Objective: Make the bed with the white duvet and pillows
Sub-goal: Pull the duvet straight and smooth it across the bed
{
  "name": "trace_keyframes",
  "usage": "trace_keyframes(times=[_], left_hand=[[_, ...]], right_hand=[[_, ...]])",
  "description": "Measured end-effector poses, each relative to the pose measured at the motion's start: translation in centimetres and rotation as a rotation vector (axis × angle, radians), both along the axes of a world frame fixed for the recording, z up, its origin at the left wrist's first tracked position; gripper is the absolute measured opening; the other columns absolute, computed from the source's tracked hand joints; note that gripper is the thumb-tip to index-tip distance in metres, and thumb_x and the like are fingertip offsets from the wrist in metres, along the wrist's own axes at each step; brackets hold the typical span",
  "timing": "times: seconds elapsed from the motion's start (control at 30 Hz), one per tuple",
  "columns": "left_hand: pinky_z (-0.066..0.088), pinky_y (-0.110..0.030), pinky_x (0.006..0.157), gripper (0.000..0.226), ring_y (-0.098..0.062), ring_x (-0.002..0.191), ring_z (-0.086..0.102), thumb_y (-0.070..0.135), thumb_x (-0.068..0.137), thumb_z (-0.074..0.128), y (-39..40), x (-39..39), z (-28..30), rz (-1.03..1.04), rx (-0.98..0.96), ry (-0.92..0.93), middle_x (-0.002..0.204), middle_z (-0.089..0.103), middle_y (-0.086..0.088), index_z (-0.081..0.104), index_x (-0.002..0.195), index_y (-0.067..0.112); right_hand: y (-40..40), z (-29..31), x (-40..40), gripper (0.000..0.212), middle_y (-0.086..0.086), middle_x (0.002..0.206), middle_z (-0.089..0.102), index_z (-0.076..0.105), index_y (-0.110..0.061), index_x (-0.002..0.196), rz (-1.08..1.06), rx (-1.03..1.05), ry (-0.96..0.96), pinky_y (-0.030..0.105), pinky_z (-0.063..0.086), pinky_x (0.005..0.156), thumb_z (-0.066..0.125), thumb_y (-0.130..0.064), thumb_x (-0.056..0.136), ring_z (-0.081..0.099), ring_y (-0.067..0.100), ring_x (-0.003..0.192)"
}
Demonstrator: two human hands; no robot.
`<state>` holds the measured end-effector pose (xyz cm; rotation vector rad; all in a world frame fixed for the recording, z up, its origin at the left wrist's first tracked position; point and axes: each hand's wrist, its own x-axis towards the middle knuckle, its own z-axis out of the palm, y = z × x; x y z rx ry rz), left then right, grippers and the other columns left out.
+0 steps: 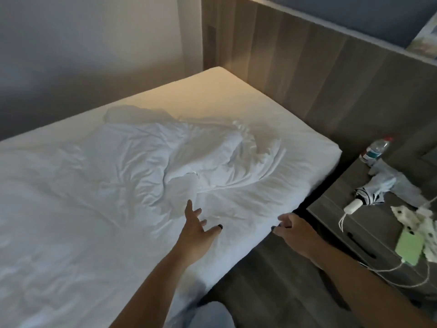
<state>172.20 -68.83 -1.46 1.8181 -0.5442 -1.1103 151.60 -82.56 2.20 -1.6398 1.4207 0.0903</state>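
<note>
- Nearest you, your left hand (197, 229) reaches out over the near part of the bed with its fingers spread; it hovers at or just above the white duvet (151, 166) and grips nothing.
- Your right hand (292, 229) sits at the bed's near edge, just beside the mattress (279, 129) side. Its fingers are loosely curled toward the fabric, but you cannot tell from here whether they pinch the cover's edge or only touch it.
- The duvet lies across the bed, flat toward the left and bunched into a rumpled heap in the middle, well short of the head end.
- Beyond the heap the mattress sheet is bare up to the wooden headboard (307, 67). No pillows are in view.
- My read on progress: early. The duvet is on the bed but not yet pulled up or smoothed, and the pillows are yet to be placed.
- To your right, the nightstand (347, 185) top carries a water bottle (376, 151), a folded umbrella (364, 200), crumpled cloth and a green phone (410, 247) on a cable. The bottle's fill level is too blurred to judge.
- No other container shows.
</note>
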Motion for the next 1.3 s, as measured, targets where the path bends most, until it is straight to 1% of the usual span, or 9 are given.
trace_keyframes(times=[0.17,0.37,0.53,0.67,0.73,0.87,1.0,1.1,1.3], left_hand=[[0.047,-0.036,0.095,0.113,-0.024,0.139,0.040,0.007,0.084,0.074,-6.3,3.3,-4.8,0.227,0.016,0.089,0.159,0.021,-0.002,-0.013,0.153,0.029],[0.041,-0.032,0.106,0.093,-0.018,0.135,0.042,0.006,0.088,0.069,-13.5,8.3,-13.8,0.255,0.133,-0.053,0.153,0.029,-0.004,0.003,0.152,0.021],[0.046,-0.007,0.076,0.043,-0.014,0.116,0.054,0.006,0.089,0.068,-17.6,10.4,-21.5,0.206,0.318,-0.078,0.136,0.051,-0.007,0.041,0.122,0.014],[0.026,-0.028,0.116,0.077,-0.019,0.144,0.030,0.019,0.089,0.069,-18.6,11.4,-25.1,0.219,0.397,-0.284,0.156,0.032,-0.004,0.026,0.152,0.010],[0.015,-0.023,0.118,0.082,-0.018,0.147,0.024,0.017,0.088,0.069,-19.0,11.6,-25.7,0.210,0.377,-0.466,0.157,0.030,-0.004,0.022,0.154,0.008],[0.016,-0.020,0.117,0.081,-0.013,0.142,0.028,0.010,0.083,0.072,-19.4,11.1,-25.6,0.264,0.379,-0.674,0.152,0.038,-0.008,0.028,0.151,0.005],[0.039,-0.047,0.101,0.078,-0.037,0.120,0.051,0.035,0.079,0.065,-21.8,8.0,-23.7,0.123,0.474,-0.970,0.137,0.049,-0.018,0.035,0.144,0.005],[0.032,-0.047,0.093,0.070,-0.037,0.120,0.046,0.039,0.079,0.058,-25.7,7.0,-20.7,0.167,0.516,-1.196,0.137,0.045,-0.018,0.041,0.141,0.011],[0.052,-0.045,0.071,0.058,-0.036,0.096,0.062,0.018,0.077,0.078,-32.7,11.0,-15.4,0.376,0.531,-1.162,0.121,0.061,-0.014,0.057,0.130,0.011]], right_hand=[[-9.8,-5.5,7.6,0.044,0.006,0.113,0.057,0.050,-0.010,0.127,-0.238,0.257,-0.145,0.040,0.051,0.094,0.068,-0.027,0.090,0.059,0.022,0.102],[-15.8,-16.0,15.5,0.047,0.018,0.135,0.043,0.050,-0.010,0.120,-0.514,0.719,-0.262,0.046,0.049,0.092,0.076,-0.025,0.083,0.054,0.038,0.114],[-19.7,-23.8,20.6,0.076,0.008,0.124,0.053,0.053,-0.016,0.120,-0.670,0.837,-0.450,0.045,0.047,0.097,0.089,-0.038,0.057,0.054,0.030,0.115],[-23.1,-29.2,24.2,0.085,0.008,0.120,0.066,0.060,-0.020,0.125,-0.847,0.837,-0.547,0.052,0.054,0.089,0.094,-0.039,0.050,0.065,0.031,0.107],[-24.6,-30.8,25.1,0.068,0.007,0.111,0.067,0.061,-0.016,0.117,-0.830,0.691,-0.410,0.054,0.056,0.085,0.092,-0.034,0.060,0.067,0.028,0.098],[-30.2,-27.8,27.4,0.051,0.003,0.114,0.062,0.060,-0.016,0.117,-0.551,0.302,-0.366,0.040,0.051,0.094,0.082,-0.024,0.072,0.059,0.021,0.102],[-42.3,-20.9,31.7,0.056,0.009,0.113,0.061,0.053,0.002,0.129,-0.317,0.068,-0.280,0.038,0.054,0.081,0.073,-0.017,0.080,0.062,0.028,0.094],[-49.1,-15.1,34.1,0.051,0.013,0.118,0.061,0.053,-0.002,0.130,-0.058,0.093,-0.331,0.031,0.048,0.060,0.067,-0.020,0.084,0.059,0.022,0.080],[-51.3,-10.6,37.6,0.081,0.006,0.133,0.051,0.037,-0.011,0.146,0.025,0.258,-0.501,0.029,0.057,0.056,0.079,-0.031,0.079,0.059,0.027,0.106]])
